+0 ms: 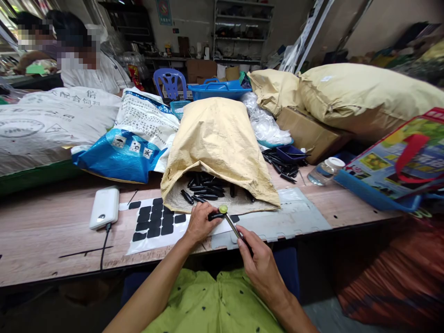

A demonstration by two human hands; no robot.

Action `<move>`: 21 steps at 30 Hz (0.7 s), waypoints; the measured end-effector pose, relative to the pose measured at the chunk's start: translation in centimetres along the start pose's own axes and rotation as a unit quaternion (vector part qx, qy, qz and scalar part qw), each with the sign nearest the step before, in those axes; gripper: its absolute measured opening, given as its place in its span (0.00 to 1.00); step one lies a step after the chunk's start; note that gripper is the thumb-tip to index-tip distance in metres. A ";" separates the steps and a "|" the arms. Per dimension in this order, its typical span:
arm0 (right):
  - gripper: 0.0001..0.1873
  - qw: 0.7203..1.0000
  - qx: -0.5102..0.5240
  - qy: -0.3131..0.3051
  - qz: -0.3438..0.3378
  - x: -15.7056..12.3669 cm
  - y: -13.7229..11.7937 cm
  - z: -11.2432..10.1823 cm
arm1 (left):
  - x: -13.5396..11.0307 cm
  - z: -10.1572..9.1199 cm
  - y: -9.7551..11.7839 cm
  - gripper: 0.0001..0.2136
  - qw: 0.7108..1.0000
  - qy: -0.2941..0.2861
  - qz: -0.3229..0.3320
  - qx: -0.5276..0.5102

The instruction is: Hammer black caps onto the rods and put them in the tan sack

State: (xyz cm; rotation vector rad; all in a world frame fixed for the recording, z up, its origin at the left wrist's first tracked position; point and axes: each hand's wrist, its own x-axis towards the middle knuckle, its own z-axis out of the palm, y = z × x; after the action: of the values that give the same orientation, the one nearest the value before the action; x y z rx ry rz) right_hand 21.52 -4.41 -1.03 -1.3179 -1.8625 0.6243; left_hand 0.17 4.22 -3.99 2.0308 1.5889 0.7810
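My left hand (201,223) is closed around a short black tube-shaped piece (215,216) at the table's front edge. My right hand (255,253) grips a slim metal-handled tool (233,225) with a round yellow-green head (223,209). That head lies against or just over the end of the black piece; whether they touch I cannot tell. Just beyond my hands, a tan woven sack (217,134) lies with its mouth towards me. Several similar black pieces (207,189) spill inside its opening. Left of my left hand is a white sheet with black rounded-square stickers (156,219).
A white power bank (104,208) with a cable is at left. Blue-white (130,138) and white sacks (52,125) stand behind it. At right are more black pieces (282,166), a clear jar (325,171) and a blue tray (381,194). A person (93,69) sits at the back left.
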 end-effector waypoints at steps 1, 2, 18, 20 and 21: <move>0.19 1.000 0.000 -0.005 -0.002 0.1 -0.2 0.2 | 0.0 0.0 0.0 0.07 1.000 0.001 -0.001 0.003; 0.19 1.000 -0.001 -0.011 -0.003 0.1 -0.2 0.4 | 0.0 0.0 0.0 0.07 1.000 0.005 -0.004 0.004; 0.19 0.938 -0.346 0.032 0.022 1.7 2.8 -1.4 | -0.4 -1.1 0.3 0.07 0.999 -0.032 0.011 -0.035; 0.16 0.935 -0.352 0.037 0.011 2.3 1.9 -1.3 | -0.4 -1.1 0.3 0.08 0.998 -0.040 0.015 -0.035; 0.16 0.941 -0.337 0.035 0.002 2.7 1.3 -1.2 | -0.4 -1.1 0.3 0.08 0.998 -0.044 0.018 -0.035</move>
State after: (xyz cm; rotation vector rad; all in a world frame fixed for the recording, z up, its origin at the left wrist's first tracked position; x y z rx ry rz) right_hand 22.70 -1.50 -0.52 -1.7334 -2.1004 -0.0923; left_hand -0.44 3.71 -3.01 2.0195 1.4614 0.7402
